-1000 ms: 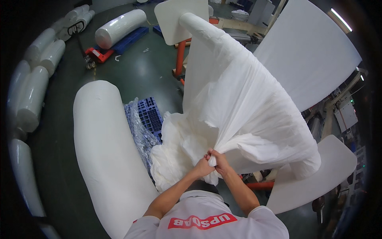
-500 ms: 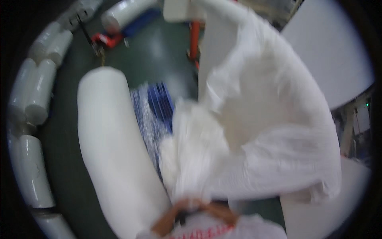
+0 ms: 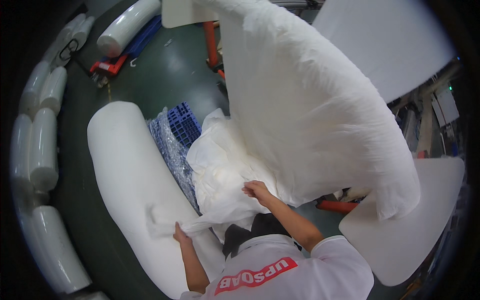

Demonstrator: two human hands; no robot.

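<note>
My left hand is closed on a gathered end of thin white fabric, over the side of a big white roll. A blurred loose flap of the fabric sticks out past that hand. My right hand is held with curled fingers just above the heaped fabric; what is in them, if anything, is hidden. The heap lies in loose folds in front of my body. To the right, a large white drape hangs in a broad curve beside the heap, its upper edge ruffled.
A blue plastic pallet partly under crumpled clear film lies between roll and heap. Several wrapped white rolls line the left side. A red pallet jack stands at the far left. White panels and orange posts are around the drape.
My hands have moved apart from close to my body, the left out over the roll, the right forward over the heap. The billowing drape has swung up and smoothed out. The view has shifted.
</note>
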